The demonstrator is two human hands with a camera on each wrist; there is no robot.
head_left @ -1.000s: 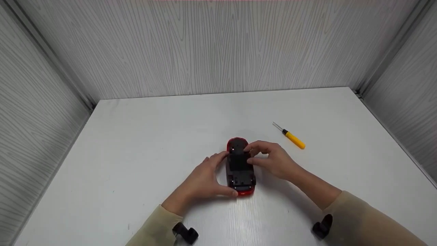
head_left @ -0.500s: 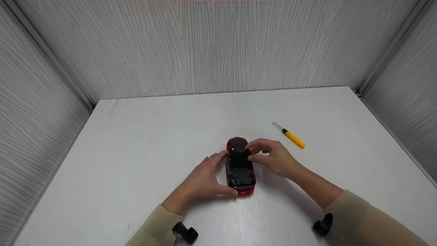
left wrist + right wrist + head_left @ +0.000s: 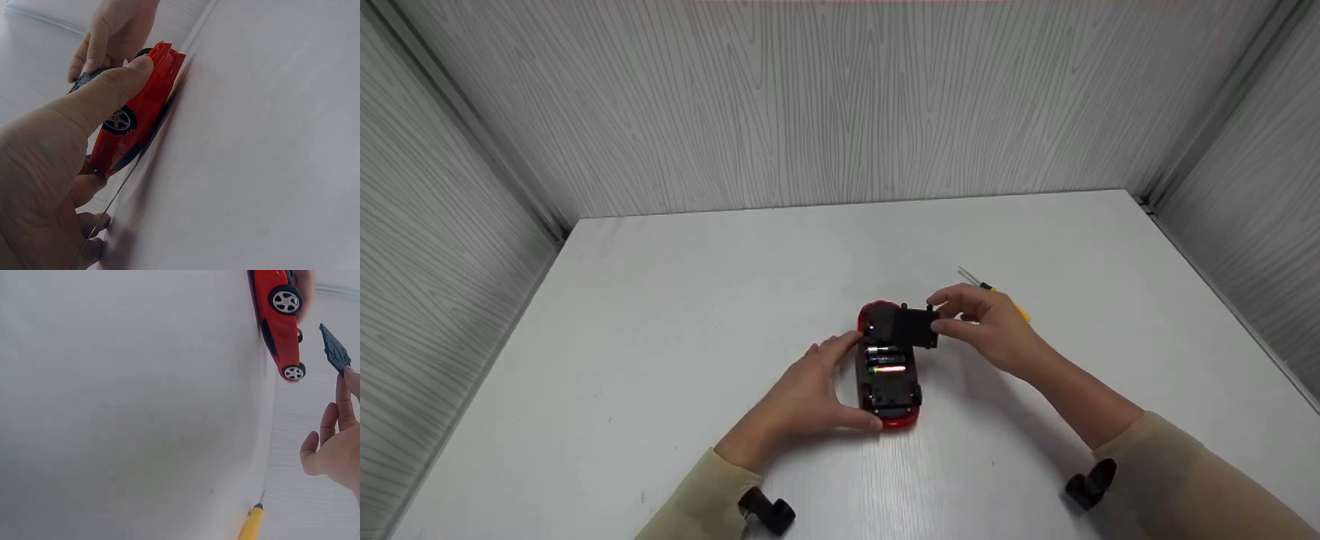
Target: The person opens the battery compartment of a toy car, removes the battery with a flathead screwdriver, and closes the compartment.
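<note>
Table (image 3: 660, 315) white, walled booth. Red toy car (image 3: 889, 367) belly-up at centre. We brace it with left hand (image 3: 802, 394), thumb and fingers clamping its sides. Right hand (image 3: 994, 326) pinches black battery cover (image 3: 915, 328), lifted clear above car's far end. Batteries (image 3: 885, 358) exposed in bay. We judge cover off, cells not yet pulled. Yellow screwdriver (image 3: 250, 526) idle beyond right hand.

Around the upturned red toy car (image 3: 889, 367), the white tabletop (image 3: 675, 300) lies bare to its left and beyond its far end. On its right, the black battery cover (image 3: 916, 328) hangs pinched just above, and the yellow-handled screwdriver (image 3: 1014, 309) lies near.
</note>
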